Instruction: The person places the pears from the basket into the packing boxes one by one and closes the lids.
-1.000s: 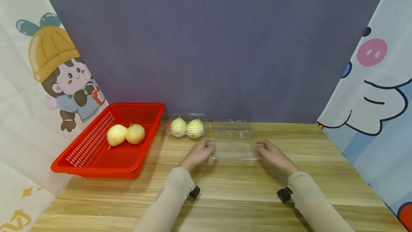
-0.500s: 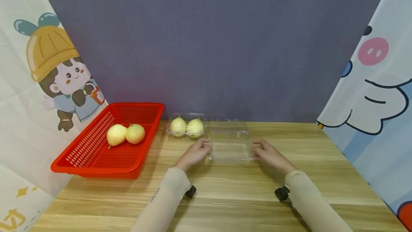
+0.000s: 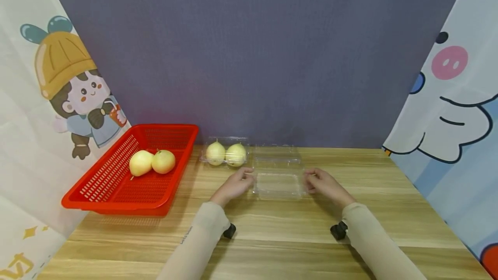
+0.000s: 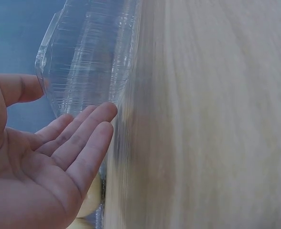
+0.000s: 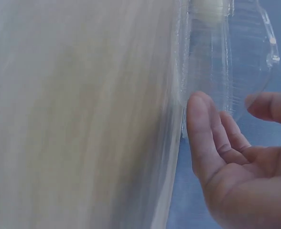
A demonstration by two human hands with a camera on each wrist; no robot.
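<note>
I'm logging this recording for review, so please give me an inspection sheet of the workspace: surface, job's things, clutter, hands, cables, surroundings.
Surface: wood-grain table.
Job's things: open clear container between the hands, lid folded back towards the curtain.
Clutter: no loose items seen; nearby stand a filled clear container with two pears and a red basket with two more.
Hands: left hand at the open container's left end, right hand at its right end; grip firmness unclear.
Cables: nothing seen.
Surroundings: curtain behind; left cartoon panel, right cartoon panel.
</note>
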